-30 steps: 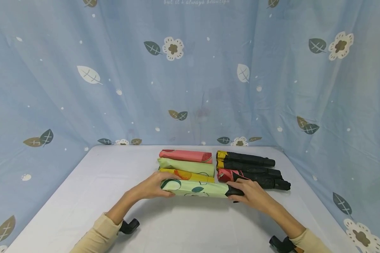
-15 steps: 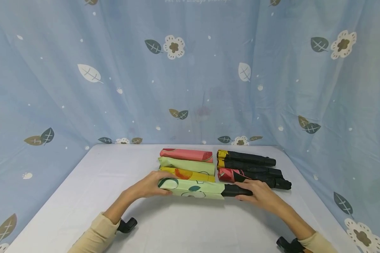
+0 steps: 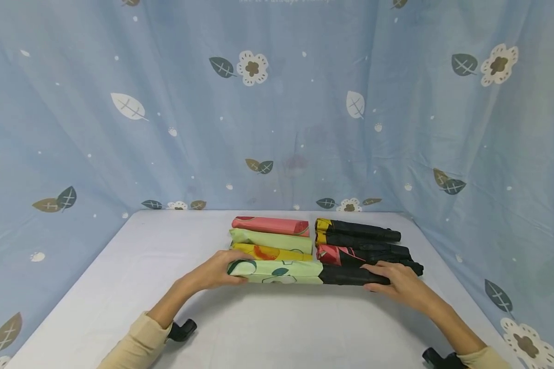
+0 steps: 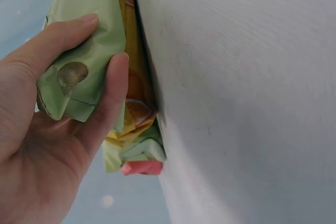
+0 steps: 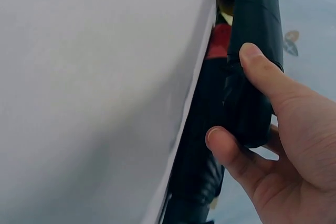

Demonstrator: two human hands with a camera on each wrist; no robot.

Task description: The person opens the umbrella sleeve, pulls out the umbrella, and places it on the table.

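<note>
My left hand (image 3: 214, 271) grips the left end of a light green sleeve (image 3: 277, 272) printed with avocados. From the sleeve's right end sticks out a black folded umbrella (image 3: 343, 274), and the fingers and thumb of my right hand (image 3: 401, 284) pinch its far end. Both are held level above the table, in front of the other pieces. In the left wrist view, thumb and fingers close round the flattened end of the green sleeve (image 4: 89, 72). The right wrist view has the black umbrella (image 5: 257, 19) between thumb and fingers; its other end is hidden inside the sleeve.
Behind the left hand lie a red sleeve (image 3: 270, 226), a plain green one (image 3: 272, 240) and a yellow one (image 3: 286, 254). To their right, several black folded umbrellas (image 3: 364, 231) with yellow or red ends lie side by side. A blue curtain (image 3: 277, 128) hangs behind the white table (image 3: 277, 328).
My right hand has moved right, drawing more of the black umbrella out of the green sleeve. My left hand has shifted slightly left with the sleeve.
</note>
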